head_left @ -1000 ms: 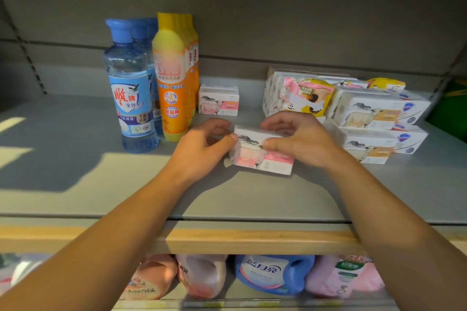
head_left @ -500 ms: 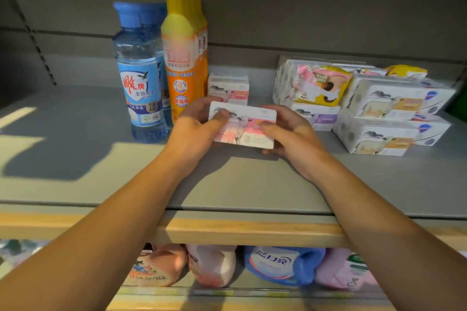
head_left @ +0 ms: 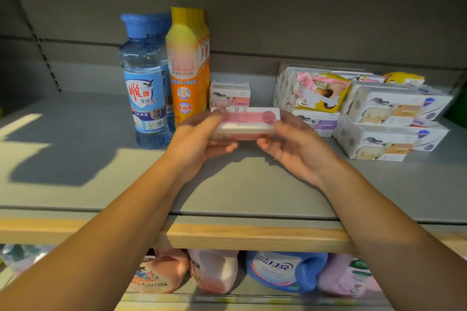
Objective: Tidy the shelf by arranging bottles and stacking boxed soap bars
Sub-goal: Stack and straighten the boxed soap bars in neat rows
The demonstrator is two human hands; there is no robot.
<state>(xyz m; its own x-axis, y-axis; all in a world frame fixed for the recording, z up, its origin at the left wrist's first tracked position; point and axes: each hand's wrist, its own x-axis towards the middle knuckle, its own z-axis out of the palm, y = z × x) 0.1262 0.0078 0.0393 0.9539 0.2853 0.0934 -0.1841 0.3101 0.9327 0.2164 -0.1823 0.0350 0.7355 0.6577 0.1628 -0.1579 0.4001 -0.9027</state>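
the flat grey shelf (head_left: 75, 179) with a pale wooden front edge carries clear blue plastic bottles (head_left: 145, 88) and tall orange-yellow bottles (head_left: 185, 76) standing upright, touching, at the back left. just right stands a small white-pink soap box (head_left: 228, 94); far right, stacked white soap boxes (head_left: 376, 121).
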